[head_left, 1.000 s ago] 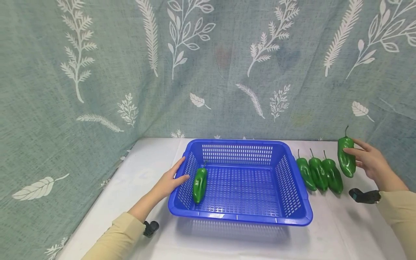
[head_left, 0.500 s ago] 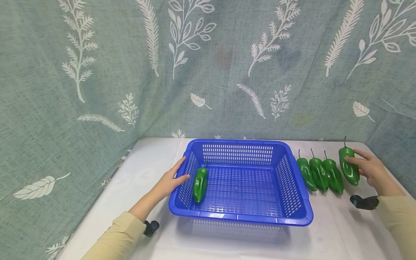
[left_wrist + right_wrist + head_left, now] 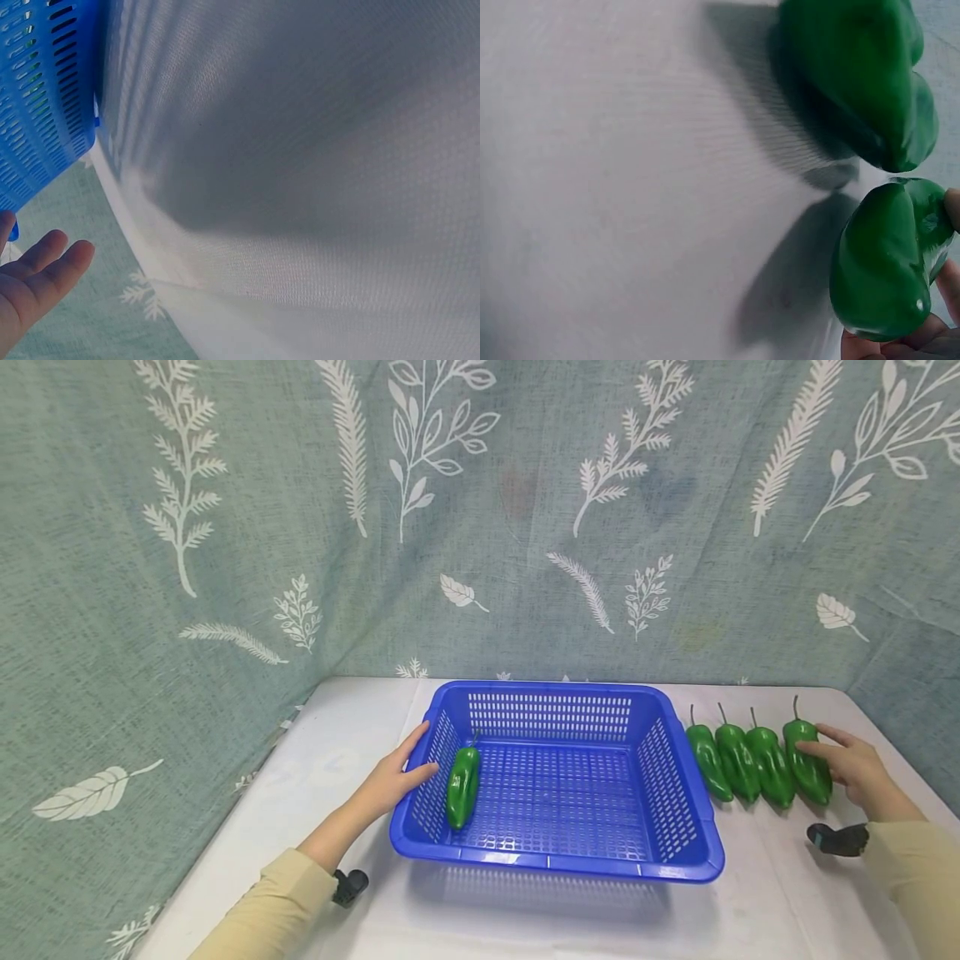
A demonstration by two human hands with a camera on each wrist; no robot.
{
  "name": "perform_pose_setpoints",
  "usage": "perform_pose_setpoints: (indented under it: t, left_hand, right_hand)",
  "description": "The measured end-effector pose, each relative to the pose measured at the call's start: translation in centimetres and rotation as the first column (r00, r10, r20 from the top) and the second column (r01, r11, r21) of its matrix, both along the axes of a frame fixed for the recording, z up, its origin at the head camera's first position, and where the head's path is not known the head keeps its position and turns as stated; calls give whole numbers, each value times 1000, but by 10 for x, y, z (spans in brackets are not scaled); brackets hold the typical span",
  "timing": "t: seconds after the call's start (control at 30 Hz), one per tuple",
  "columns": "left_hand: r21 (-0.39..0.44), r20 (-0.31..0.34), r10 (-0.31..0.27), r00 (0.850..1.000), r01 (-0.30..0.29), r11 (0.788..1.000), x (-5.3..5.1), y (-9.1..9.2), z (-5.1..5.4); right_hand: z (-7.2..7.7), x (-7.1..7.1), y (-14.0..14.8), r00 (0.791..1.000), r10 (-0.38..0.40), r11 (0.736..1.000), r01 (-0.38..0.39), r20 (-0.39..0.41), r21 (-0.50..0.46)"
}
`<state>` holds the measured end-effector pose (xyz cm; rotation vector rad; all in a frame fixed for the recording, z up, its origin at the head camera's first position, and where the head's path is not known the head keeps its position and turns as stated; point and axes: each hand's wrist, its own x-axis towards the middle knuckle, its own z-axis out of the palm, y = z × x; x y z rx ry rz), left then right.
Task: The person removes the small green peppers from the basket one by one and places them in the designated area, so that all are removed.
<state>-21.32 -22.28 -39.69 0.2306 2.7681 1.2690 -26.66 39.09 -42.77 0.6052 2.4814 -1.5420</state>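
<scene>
In the head view my right hand (image 3: 857, 766) grips a glossy green pepper (image 3: 807, 764), thumb on its near face. This pepper stands at the right end of a row, beside another green pepper (image 3: 770, 768). The right wrist view shows the held pepper (image 3: 885, 262) low over the white surface; whether it touches is unclear. My left hand (image 3: 384, 785) rests on the left rim of a blue plastic basket (image 3: 555, 860), its fingers fairly straight. Inside the basket, along its left wall, lies one green pepper (image 3: 462, 787). Extended left fingers (image 3: 60, 270) show beside the perforated basket wall (image 3: 45, 97).
Two more green peppers, the left one (image 3: 708, 764) and the middle one (image 3: 737, 762), lie between the basket and the row's right end. A white cloth (image 3: 525, 927) covers the table. Behind hangs a green leaf-patterned curtain (image 3: 495, 610).
My right hand has lowered the pepper toward the table, bringing it in line with the row. The left hand, basket and other peppers have stayed in place.
</scene>
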Motion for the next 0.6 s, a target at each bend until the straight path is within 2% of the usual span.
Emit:
perform_pose_setpoints:
  t: [0.4, 0.6]
  left_hand:
    - [5, 1, -2, 1000, 2, 1000, -1, -1, -1]
    - [13, -1, -4, 1000, 4, 1000, -1, -2, -2]
  right_hand:
    - [-17, -9, 11, 997, 33, 998, -37, 71, 49]
    - [-17, -9, 9, 998, 45, 997, -48, 51, 55]
